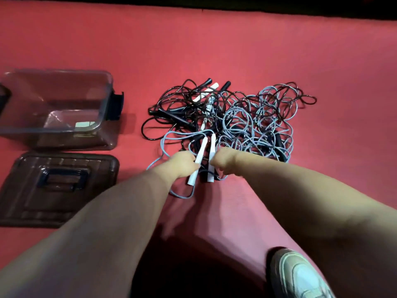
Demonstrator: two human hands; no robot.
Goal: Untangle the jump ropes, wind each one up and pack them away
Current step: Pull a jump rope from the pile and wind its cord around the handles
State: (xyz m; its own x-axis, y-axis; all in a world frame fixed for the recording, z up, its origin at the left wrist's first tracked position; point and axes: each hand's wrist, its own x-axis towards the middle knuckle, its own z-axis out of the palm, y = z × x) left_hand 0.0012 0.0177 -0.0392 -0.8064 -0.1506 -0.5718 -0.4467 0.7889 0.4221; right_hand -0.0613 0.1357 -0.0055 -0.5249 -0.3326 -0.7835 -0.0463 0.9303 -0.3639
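Note:
A tangled heap of jump ropes, black and light blue cords with white and black handles, lies on the red mat. My left hand grips a white handle at the heap's near edge. Right beside it, my right hand grips a second white handle. Both handles stand side by side, their light blue cords running back into the heap. Two more white handles and several black ones lie in the far part of the pile.
A clear smoky plastic box stands open on the mat at the left, with its dark lid lying flat in front of it. A shoe shows at the bottom right. A dark edge runs along the mat's far side.

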